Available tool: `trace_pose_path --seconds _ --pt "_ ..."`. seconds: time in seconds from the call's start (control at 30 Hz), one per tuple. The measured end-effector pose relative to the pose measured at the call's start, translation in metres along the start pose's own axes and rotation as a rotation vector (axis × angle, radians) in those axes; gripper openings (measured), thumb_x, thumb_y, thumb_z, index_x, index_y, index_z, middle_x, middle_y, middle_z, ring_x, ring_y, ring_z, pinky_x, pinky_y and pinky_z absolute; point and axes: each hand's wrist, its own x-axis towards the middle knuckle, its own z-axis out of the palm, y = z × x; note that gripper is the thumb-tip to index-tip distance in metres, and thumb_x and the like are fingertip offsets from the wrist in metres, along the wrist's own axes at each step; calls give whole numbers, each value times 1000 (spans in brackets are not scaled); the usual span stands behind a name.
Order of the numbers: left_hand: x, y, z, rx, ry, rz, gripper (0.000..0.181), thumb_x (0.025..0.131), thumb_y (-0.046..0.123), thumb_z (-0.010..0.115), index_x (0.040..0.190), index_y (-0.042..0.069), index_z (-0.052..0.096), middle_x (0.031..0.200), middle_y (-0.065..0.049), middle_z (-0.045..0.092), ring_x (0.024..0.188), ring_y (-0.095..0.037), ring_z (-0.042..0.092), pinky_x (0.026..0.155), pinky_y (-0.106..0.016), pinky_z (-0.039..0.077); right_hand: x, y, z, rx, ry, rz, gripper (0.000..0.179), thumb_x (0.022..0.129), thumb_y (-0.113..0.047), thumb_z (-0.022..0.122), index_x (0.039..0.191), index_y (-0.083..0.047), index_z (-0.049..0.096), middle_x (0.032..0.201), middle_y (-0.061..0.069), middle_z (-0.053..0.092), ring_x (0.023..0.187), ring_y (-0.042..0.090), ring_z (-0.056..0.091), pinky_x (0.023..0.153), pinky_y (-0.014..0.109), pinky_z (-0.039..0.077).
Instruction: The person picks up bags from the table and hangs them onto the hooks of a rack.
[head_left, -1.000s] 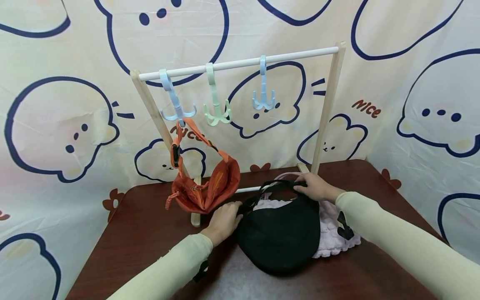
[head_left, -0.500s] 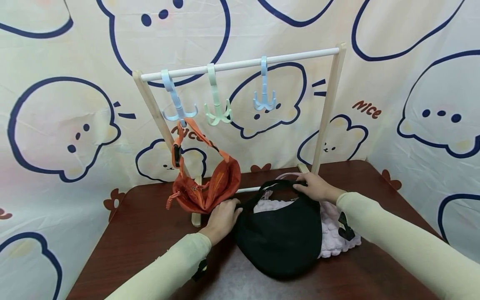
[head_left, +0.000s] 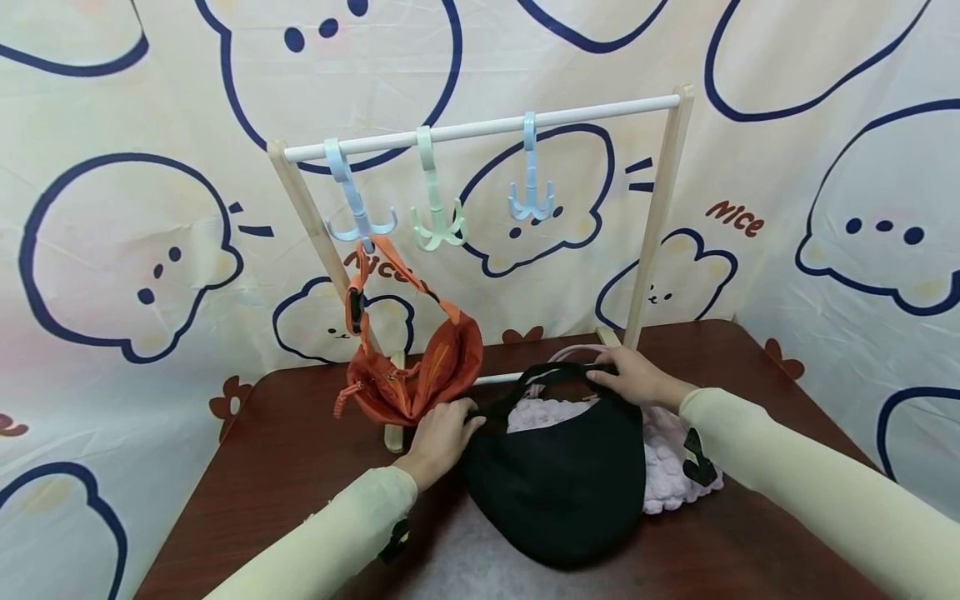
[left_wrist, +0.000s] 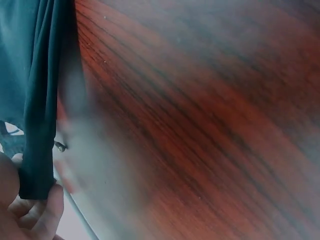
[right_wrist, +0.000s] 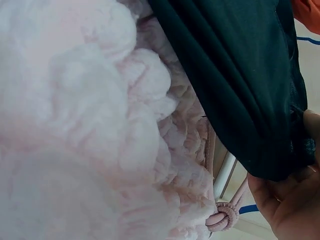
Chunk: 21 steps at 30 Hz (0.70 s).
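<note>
A black shoulder bag [head_left: 558,483] lies upright-facing over the table, its strap [head_left: 555,373] looped at the top. My left hand [head_left: 441,437] pinches its upper left corner; in the left wrist view the thumb and fingers [left_wrist: 50,215] close on the narrow cloth end. At the upper right corner my right hand [head_left: 633,379] grips the cloth, and the right wrist view shows its fingers [right_wrist: 265,200] beneath the bag's dark end. Behind the black bag, partly hidden by it, is a pale pink puffy bag [head_left: 667,467] with a knotted handle [right_wrist: 223,216].
A rack with a white rail [head_left: 487,129] stands at the back. An orange bag [head_left: 412,375] hangs from the left blue hook [head_left: 356,204], close to my left hand. A green hook [head_left: 435,200] and another blue hook [head_left: 530,179] hang beside it on the rail.
The black bag has shifted slightly left and toward me, spreading a little wider. My left hand has moved a bit left with its corner; the right hand has barely moved.
</note>
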Motion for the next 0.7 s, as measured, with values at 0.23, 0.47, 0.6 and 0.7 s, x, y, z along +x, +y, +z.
trace_pose_path --seconds 0.23,0.47,0.6,0.7 --pt "-4 3 -4 -5 20 14 17 97 28 68 102 12 71 92 -5 75 77 -20 70 69 -39 56 -5 -2 4 31 -4 -13 18 100 -16 63 98 -2 74 87 6 70 75 12 53 70 28 43" --pt "-9 6 -8 -1 29 34 14 97 27 69 101 14 69 92 -4 74 75 -18 69 67 -37 55 -9 -3 4 61 -22 8 20 100 -17 63 103 -2 74 88 5 73 72 12 54 66 27 42" --pt "-11 5 -13 -21 28 34 12 97 27 68 100 16 68 89 -2 73 70 -12 64 63 -32 51 -12 -4 2 54 -23 17 20 99 -17 63 105 -3 76 91 4 75 76 11 56 70 29 43" --pt "-13 5 -18 -44 17 36 10 98 26 68 98 17 67 87 -1 71 67 -10 60 61 -30 48 -15 -4 1 47 -16 9 21 99 -18 63 108 -3 76 97 6 76 82 11 60 74 30 46"
